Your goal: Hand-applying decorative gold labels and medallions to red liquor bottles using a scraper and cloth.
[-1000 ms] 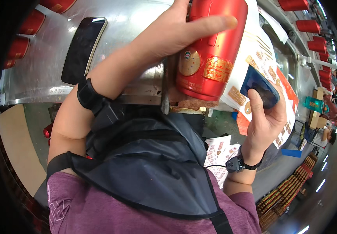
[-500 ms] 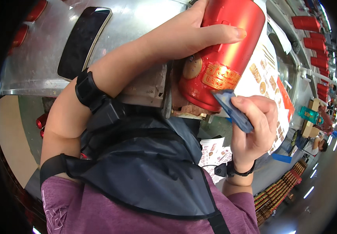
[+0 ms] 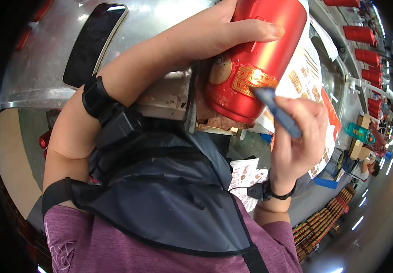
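Note:
My left hand is closed on a glossy red canister, its thumb lying across the side and its other fingers hidden. The canister is tilted, with its lower end toward me over a worn wooden block. Near that end are a gold patterned decal and a round gold decal. My right hand pinches a flat dark blue scraper-like piece, somewhat blurred. The piece's tip is at the edge of the patterned decal; I cannot tell how firmly it touches.
A black phone lies on the metal table at left. Printed decal sheets are spread right of the canister, and more sheets lie lower down. Several red canisters line the far right, where a person is visible.
My right hand has moved the blue piece upward, from the canister's lower edge to the patterned decal. The left hand still grips the canister, which has turned slightly.

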